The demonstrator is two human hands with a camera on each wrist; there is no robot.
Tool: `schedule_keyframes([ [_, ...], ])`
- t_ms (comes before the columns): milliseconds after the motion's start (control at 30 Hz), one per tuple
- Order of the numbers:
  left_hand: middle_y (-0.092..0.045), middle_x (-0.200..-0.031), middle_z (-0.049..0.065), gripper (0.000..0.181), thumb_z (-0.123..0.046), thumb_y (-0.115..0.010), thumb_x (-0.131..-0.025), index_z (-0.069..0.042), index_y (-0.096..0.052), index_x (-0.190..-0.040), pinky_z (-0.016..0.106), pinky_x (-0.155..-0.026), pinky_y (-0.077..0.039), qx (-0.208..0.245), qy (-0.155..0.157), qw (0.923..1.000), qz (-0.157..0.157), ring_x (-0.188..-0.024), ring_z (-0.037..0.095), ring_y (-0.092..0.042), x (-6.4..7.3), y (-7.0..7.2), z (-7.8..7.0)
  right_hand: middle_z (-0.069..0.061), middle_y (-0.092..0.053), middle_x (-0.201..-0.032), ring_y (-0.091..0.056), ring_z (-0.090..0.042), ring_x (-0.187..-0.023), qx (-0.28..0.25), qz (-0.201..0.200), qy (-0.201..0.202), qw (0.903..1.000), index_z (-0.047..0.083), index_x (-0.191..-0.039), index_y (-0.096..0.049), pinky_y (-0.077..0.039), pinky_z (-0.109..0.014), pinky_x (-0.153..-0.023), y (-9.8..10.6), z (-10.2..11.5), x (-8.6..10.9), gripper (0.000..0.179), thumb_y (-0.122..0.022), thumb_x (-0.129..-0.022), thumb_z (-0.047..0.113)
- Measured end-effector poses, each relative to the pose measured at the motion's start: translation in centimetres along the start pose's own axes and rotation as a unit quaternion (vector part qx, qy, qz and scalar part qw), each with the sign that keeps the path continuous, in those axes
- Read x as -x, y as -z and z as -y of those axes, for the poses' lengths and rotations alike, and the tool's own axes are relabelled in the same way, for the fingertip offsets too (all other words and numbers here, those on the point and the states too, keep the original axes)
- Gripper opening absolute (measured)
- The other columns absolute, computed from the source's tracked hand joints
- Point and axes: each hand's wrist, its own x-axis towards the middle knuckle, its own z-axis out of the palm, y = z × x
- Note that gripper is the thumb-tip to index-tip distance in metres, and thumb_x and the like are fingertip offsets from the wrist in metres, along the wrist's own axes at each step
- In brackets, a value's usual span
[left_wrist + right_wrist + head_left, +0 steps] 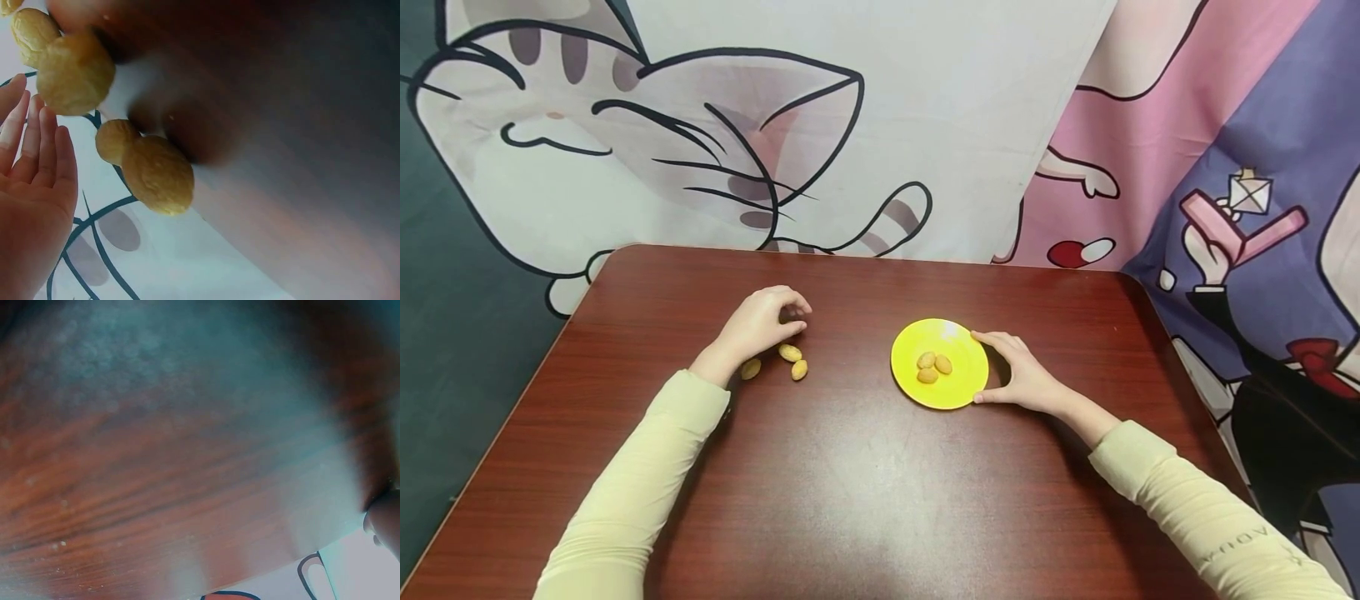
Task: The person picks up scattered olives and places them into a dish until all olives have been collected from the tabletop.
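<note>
As nuggets look light, pinch their sides — left grip half-parted, seemingly empty; right grip, spread, holds the plate.

This looks like an indoor corner dressed with decorative hangings; which kind of building it belongs to cannot be told. 1 reddish-brown, wood-grained table with rounded far corners stands before a white backdrop printed with 1 big cartoon cat. To the right, a pink section and a purple-blue section carry more cartoon drawings, their soft folds suggesting fabric.
</note>
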Motion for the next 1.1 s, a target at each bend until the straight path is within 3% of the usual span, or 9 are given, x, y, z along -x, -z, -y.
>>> schedule_keyframes([
  [400, -0.075, -0.102, 0.012, 0.018, -0.011, -0.082, -0.092, -0.004, -0.077, -0.108, 0.047, -0.092, -0.056, -0.021, 0.000, 0.9995, 0.025, -0.098, 0.029, -0.070, 0.2, 0.3, 1.3, -0.019, -0.050, -0.154, -0.038, -0.040, -0.144, -0.002, 0.008, -0.013, 0.9999, 0.007, -0.159, -0.044, -0.033, -0.065, -0.118, 0.0, 0.1, 0.1, 0.107, -0.100, -0.070, 0.027],
  [800, -0.075, -0.103, 0.012, 0.018, -0.014, -0.080, -0.094, -0.006, -0.076, -0.109, 0.047, -0.093, -0.056, -0.019, 0.011, 0.9984, 0.053, -0.099, 0.028, -0.070, 0.3, 0.2, 1.7, -0.019, -0.050, -0.154, -0.038, -0.040, -0.144, -0.004, 0.009, -0.017, 0.9998, 0.007, -0.160, -0.044, -0.034, -0.065, -0.118, 0.0, 0.1, 0.1, 0.107, -0.100, -0.070, 0.027],
  [1100, -0.074, -0.098, 0.010, 0.011, -0.015, -0.079, -0.094, -0.008, -0.078, -0.102, 0.045, -0.091, -0.055, -0.017, 0.017, 0.9979, 0.060, -0.096, 0.027, -0.068, 0.2, 0.2, 1.7, -0.020, -0.050, -0.154, -0.038, -0.041, -0.144, -0.001, 0.006, -0.013, 0.9999, 0.007, -0.159, -0.044, -0.034, -0.065, -0.118, 0.1, 0.1, 0.0, 0.107, -0.100, -0.070, 0.028],
])
